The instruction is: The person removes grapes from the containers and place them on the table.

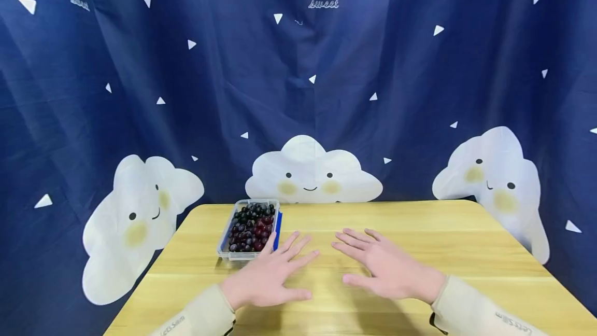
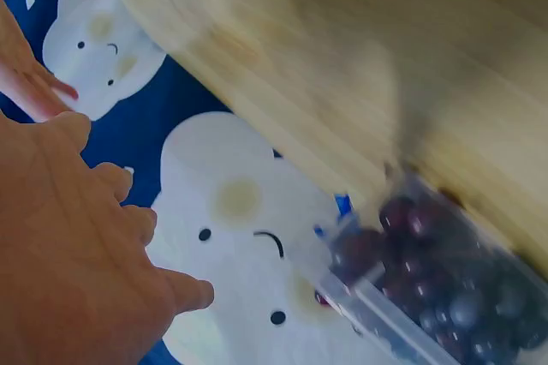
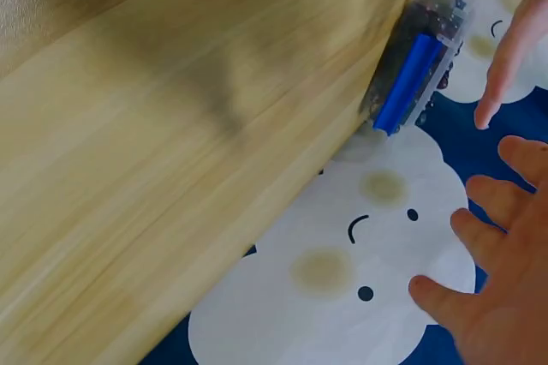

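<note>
A clear plastic container (image 1: 238, 255) full of dark grapes (image 1: 252, 227) stands at the table's back left, with a blue clip along its right side. My left hand (image 1: 275, 274) hovers just in front and to the right of it, fingers spread. In the head view its forefinger overlaps the container's front right corner; whether they touch I cannot tell. My right hand (image 1: 392, 268) is held over the middle of the table, palm down, fingers extended and holding nothing. The left wrist view shows the grapes (image 2: 419, 271) through the container's wall, apart from the left hand (image 2: 77, 245).
The wooden table (image 1: 420, 222) has rounded back corners and reaches to a dark blue curtain (image 1: 298, 92) printed with white clouds and triangles. Table surface stretches to the right of the container. Both hands cast shadows on the wood.
</note>
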Demonstrator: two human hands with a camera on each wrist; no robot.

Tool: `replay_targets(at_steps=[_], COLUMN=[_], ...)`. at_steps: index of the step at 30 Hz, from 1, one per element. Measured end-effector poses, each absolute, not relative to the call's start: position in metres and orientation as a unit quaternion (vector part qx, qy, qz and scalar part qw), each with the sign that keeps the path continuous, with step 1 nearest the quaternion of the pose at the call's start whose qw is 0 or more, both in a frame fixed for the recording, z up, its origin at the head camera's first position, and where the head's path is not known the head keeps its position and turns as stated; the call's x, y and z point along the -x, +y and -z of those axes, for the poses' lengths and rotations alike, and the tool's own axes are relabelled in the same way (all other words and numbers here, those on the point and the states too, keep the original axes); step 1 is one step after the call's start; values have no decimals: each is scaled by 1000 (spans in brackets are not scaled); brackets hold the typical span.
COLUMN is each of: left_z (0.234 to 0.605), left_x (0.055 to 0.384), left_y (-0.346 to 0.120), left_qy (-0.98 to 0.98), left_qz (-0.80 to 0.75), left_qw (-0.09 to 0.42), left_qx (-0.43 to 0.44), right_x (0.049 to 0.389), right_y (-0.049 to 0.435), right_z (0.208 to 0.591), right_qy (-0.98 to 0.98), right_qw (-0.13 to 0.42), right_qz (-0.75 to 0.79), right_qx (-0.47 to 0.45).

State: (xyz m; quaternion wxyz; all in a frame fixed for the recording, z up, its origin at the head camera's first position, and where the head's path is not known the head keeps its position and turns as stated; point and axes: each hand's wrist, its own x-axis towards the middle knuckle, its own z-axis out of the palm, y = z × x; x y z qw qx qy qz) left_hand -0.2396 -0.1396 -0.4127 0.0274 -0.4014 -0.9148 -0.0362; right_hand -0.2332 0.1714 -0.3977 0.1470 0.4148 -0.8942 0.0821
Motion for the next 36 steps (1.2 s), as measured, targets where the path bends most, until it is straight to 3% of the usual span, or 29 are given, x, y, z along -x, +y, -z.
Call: replay_targets(at_steps=[5, 12, 15, 22, 36], left_z=[405, 397, 396, 398, 420], left_x=[249, 264, 275, 290, 321], left_y=[-159, -195, -212, -249, -280], left_qy=[-928, -937, -946, -965, -977], left_qz=[49, 72, 101, 115, 123], left_qw=[45, 156, 176, 175, 160], left_qx=[367, 304, 253, 157, 73], right_x=[238, 243, 244, 243, 242], right_y=[169, 169, 169, 166, 166], right_z=[393, 394, 394, 395, 397], right_qy=[-880, -870, -869, -861, -866], right_qw=[204, 229, 233, 241, 224], right_qz=[-68, -62, -56, -48, -50], right_qx=[-424, -432, -433, -446, -444])
